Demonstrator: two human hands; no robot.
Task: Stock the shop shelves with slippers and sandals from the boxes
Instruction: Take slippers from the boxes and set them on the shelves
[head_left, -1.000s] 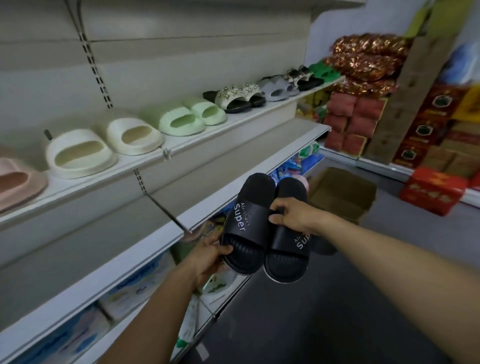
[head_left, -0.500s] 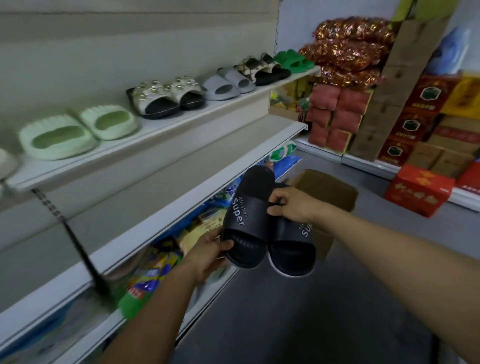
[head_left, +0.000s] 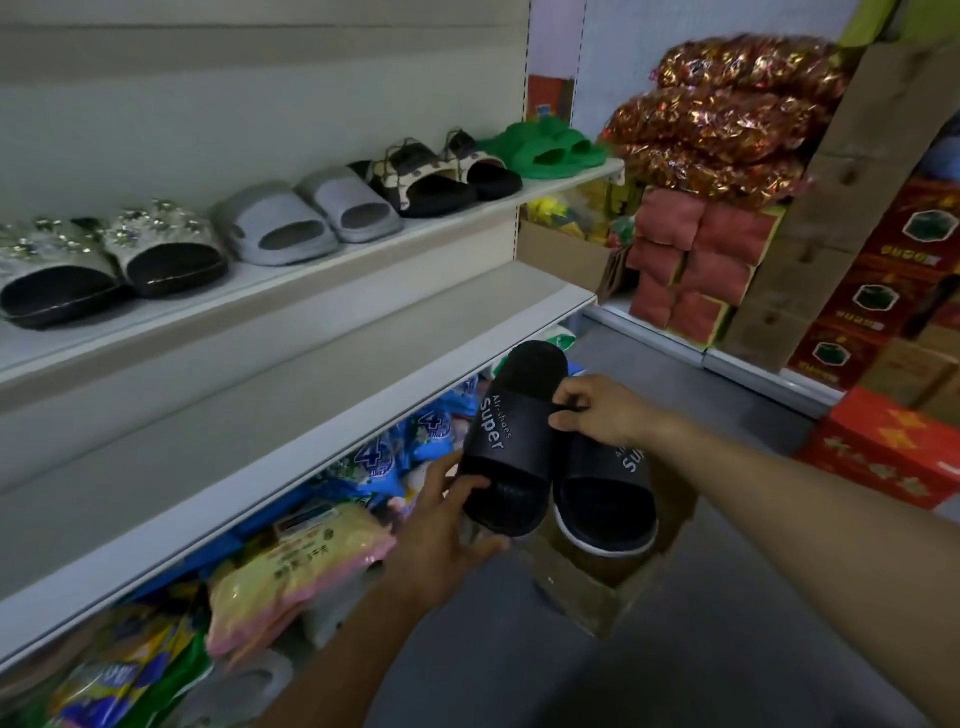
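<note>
Black slides (head_left: 540, 457), a pair printed "Super", are held side by side in front of the shelving, over an open cardboard box (head_left: 618, 571) on the floor. The left hand (head_left: 452, 530) grips the heel of the left slide; the right hand (head_left: 602, 410) pinches the strap of the other. Compared with a second ago, the view has travelled rightward along the unit: the cream and pale green pairs have left the frame, and the green sandals (head_left: 550, 148) at the shelf end now sit near centre. The pair itself has barely moved in the hands. Judgement: the person is scouting for a gap, and placement is not yet begun. The upper shelf (head_left: 566, 182) is fully occupied in view; the bare middle shelf (head_left: 363, 358) offers room. Packaged goods (head_left: 306, 561) crowd the level below.
</note>
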